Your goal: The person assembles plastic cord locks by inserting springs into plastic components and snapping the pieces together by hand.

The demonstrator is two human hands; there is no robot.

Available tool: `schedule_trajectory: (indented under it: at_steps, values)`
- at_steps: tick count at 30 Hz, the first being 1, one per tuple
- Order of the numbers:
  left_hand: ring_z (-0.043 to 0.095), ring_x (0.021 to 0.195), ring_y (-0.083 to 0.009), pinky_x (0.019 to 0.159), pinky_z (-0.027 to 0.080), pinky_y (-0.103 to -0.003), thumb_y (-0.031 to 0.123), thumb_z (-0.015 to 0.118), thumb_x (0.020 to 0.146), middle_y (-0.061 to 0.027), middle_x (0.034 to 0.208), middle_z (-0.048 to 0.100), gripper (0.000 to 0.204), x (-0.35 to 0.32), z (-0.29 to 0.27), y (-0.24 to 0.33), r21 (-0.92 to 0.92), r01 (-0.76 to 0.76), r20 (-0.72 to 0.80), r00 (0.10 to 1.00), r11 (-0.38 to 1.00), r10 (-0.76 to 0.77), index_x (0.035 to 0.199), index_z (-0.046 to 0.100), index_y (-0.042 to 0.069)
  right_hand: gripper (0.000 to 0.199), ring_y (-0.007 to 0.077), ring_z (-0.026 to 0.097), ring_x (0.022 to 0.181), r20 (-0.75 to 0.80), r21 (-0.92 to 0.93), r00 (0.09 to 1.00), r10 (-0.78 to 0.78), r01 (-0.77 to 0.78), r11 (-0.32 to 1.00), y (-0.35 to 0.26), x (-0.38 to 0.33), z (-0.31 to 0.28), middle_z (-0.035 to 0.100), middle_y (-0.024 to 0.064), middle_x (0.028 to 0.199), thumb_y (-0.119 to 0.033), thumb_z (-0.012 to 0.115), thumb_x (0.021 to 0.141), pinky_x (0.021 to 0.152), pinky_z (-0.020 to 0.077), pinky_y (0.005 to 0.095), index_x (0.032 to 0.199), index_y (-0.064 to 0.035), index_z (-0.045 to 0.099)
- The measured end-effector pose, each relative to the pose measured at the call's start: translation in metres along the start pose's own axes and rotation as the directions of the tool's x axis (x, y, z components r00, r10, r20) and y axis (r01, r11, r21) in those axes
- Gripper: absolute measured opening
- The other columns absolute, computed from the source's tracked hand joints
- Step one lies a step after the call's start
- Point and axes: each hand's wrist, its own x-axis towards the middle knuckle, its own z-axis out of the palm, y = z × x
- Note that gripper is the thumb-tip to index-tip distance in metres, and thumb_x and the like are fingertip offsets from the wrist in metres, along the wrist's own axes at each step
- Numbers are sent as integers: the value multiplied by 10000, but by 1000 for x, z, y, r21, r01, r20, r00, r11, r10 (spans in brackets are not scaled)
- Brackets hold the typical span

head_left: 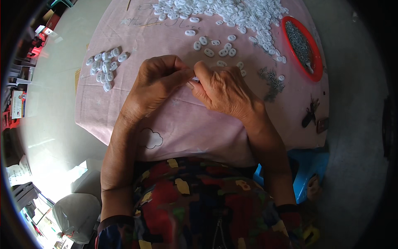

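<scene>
My left hand (pixel 155 85) and my right hand (pixel 226 90) meet above the pink tablecloth, fingertips pinched together. Between them shows a sliver of a small white plastic piece (pixel 195 78); the fingers cover most of it. Just beyond my hands lie several loose white oval pieces with two holes (pixel 209 52). Left of my left hand is a cluster of similar white ovals (pixel 103 66). To the right of my right hand, small grey metal screws (pixel 273 83) are scattered on the cloth.
A large heap of white ovals (pixel 232 12) covers the table's far side. A red oval tray (pixel 319 68) at the far right holds many small screws. Keys (pixel 310 114) and a small dark red item (pixel 322 125) lie near the right edge. A blue stool (pixel 309 168) stands below.
</scene>
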Motion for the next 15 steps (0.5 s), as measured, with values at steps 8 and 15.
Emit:
schedule_trajectory:
  at_steps: [8, 15]
  values:
    - [529, 726, -41, 669, 427, -206, 98, 662, 884, 16, 760, 623, 114, 0, -2, -2, 4, 11, 19, 1000, 1000, -11, 835, 665, -5, 253, 328, 624, 533, 14, 56, 1000, -26, 25, 998, 0, 0, 2, 575, 129, 580, -227, 650, 907, 492, 471, 418, 915, -55, 464]
    - [524, 719, -42, 666, 426, -206, 96, 661, 882, 14, 757, 622, 113, 0, -3, -2, 12, 15, 30, 999, 1000, -16, 836, 666, -7, 248, 315, 621, 533, 27, 36, 999, -30, 29, 999, 2, -1, 4, 570, 122, 574, -221, 647, 906, 503, 476, 411, 900, -51, 468]
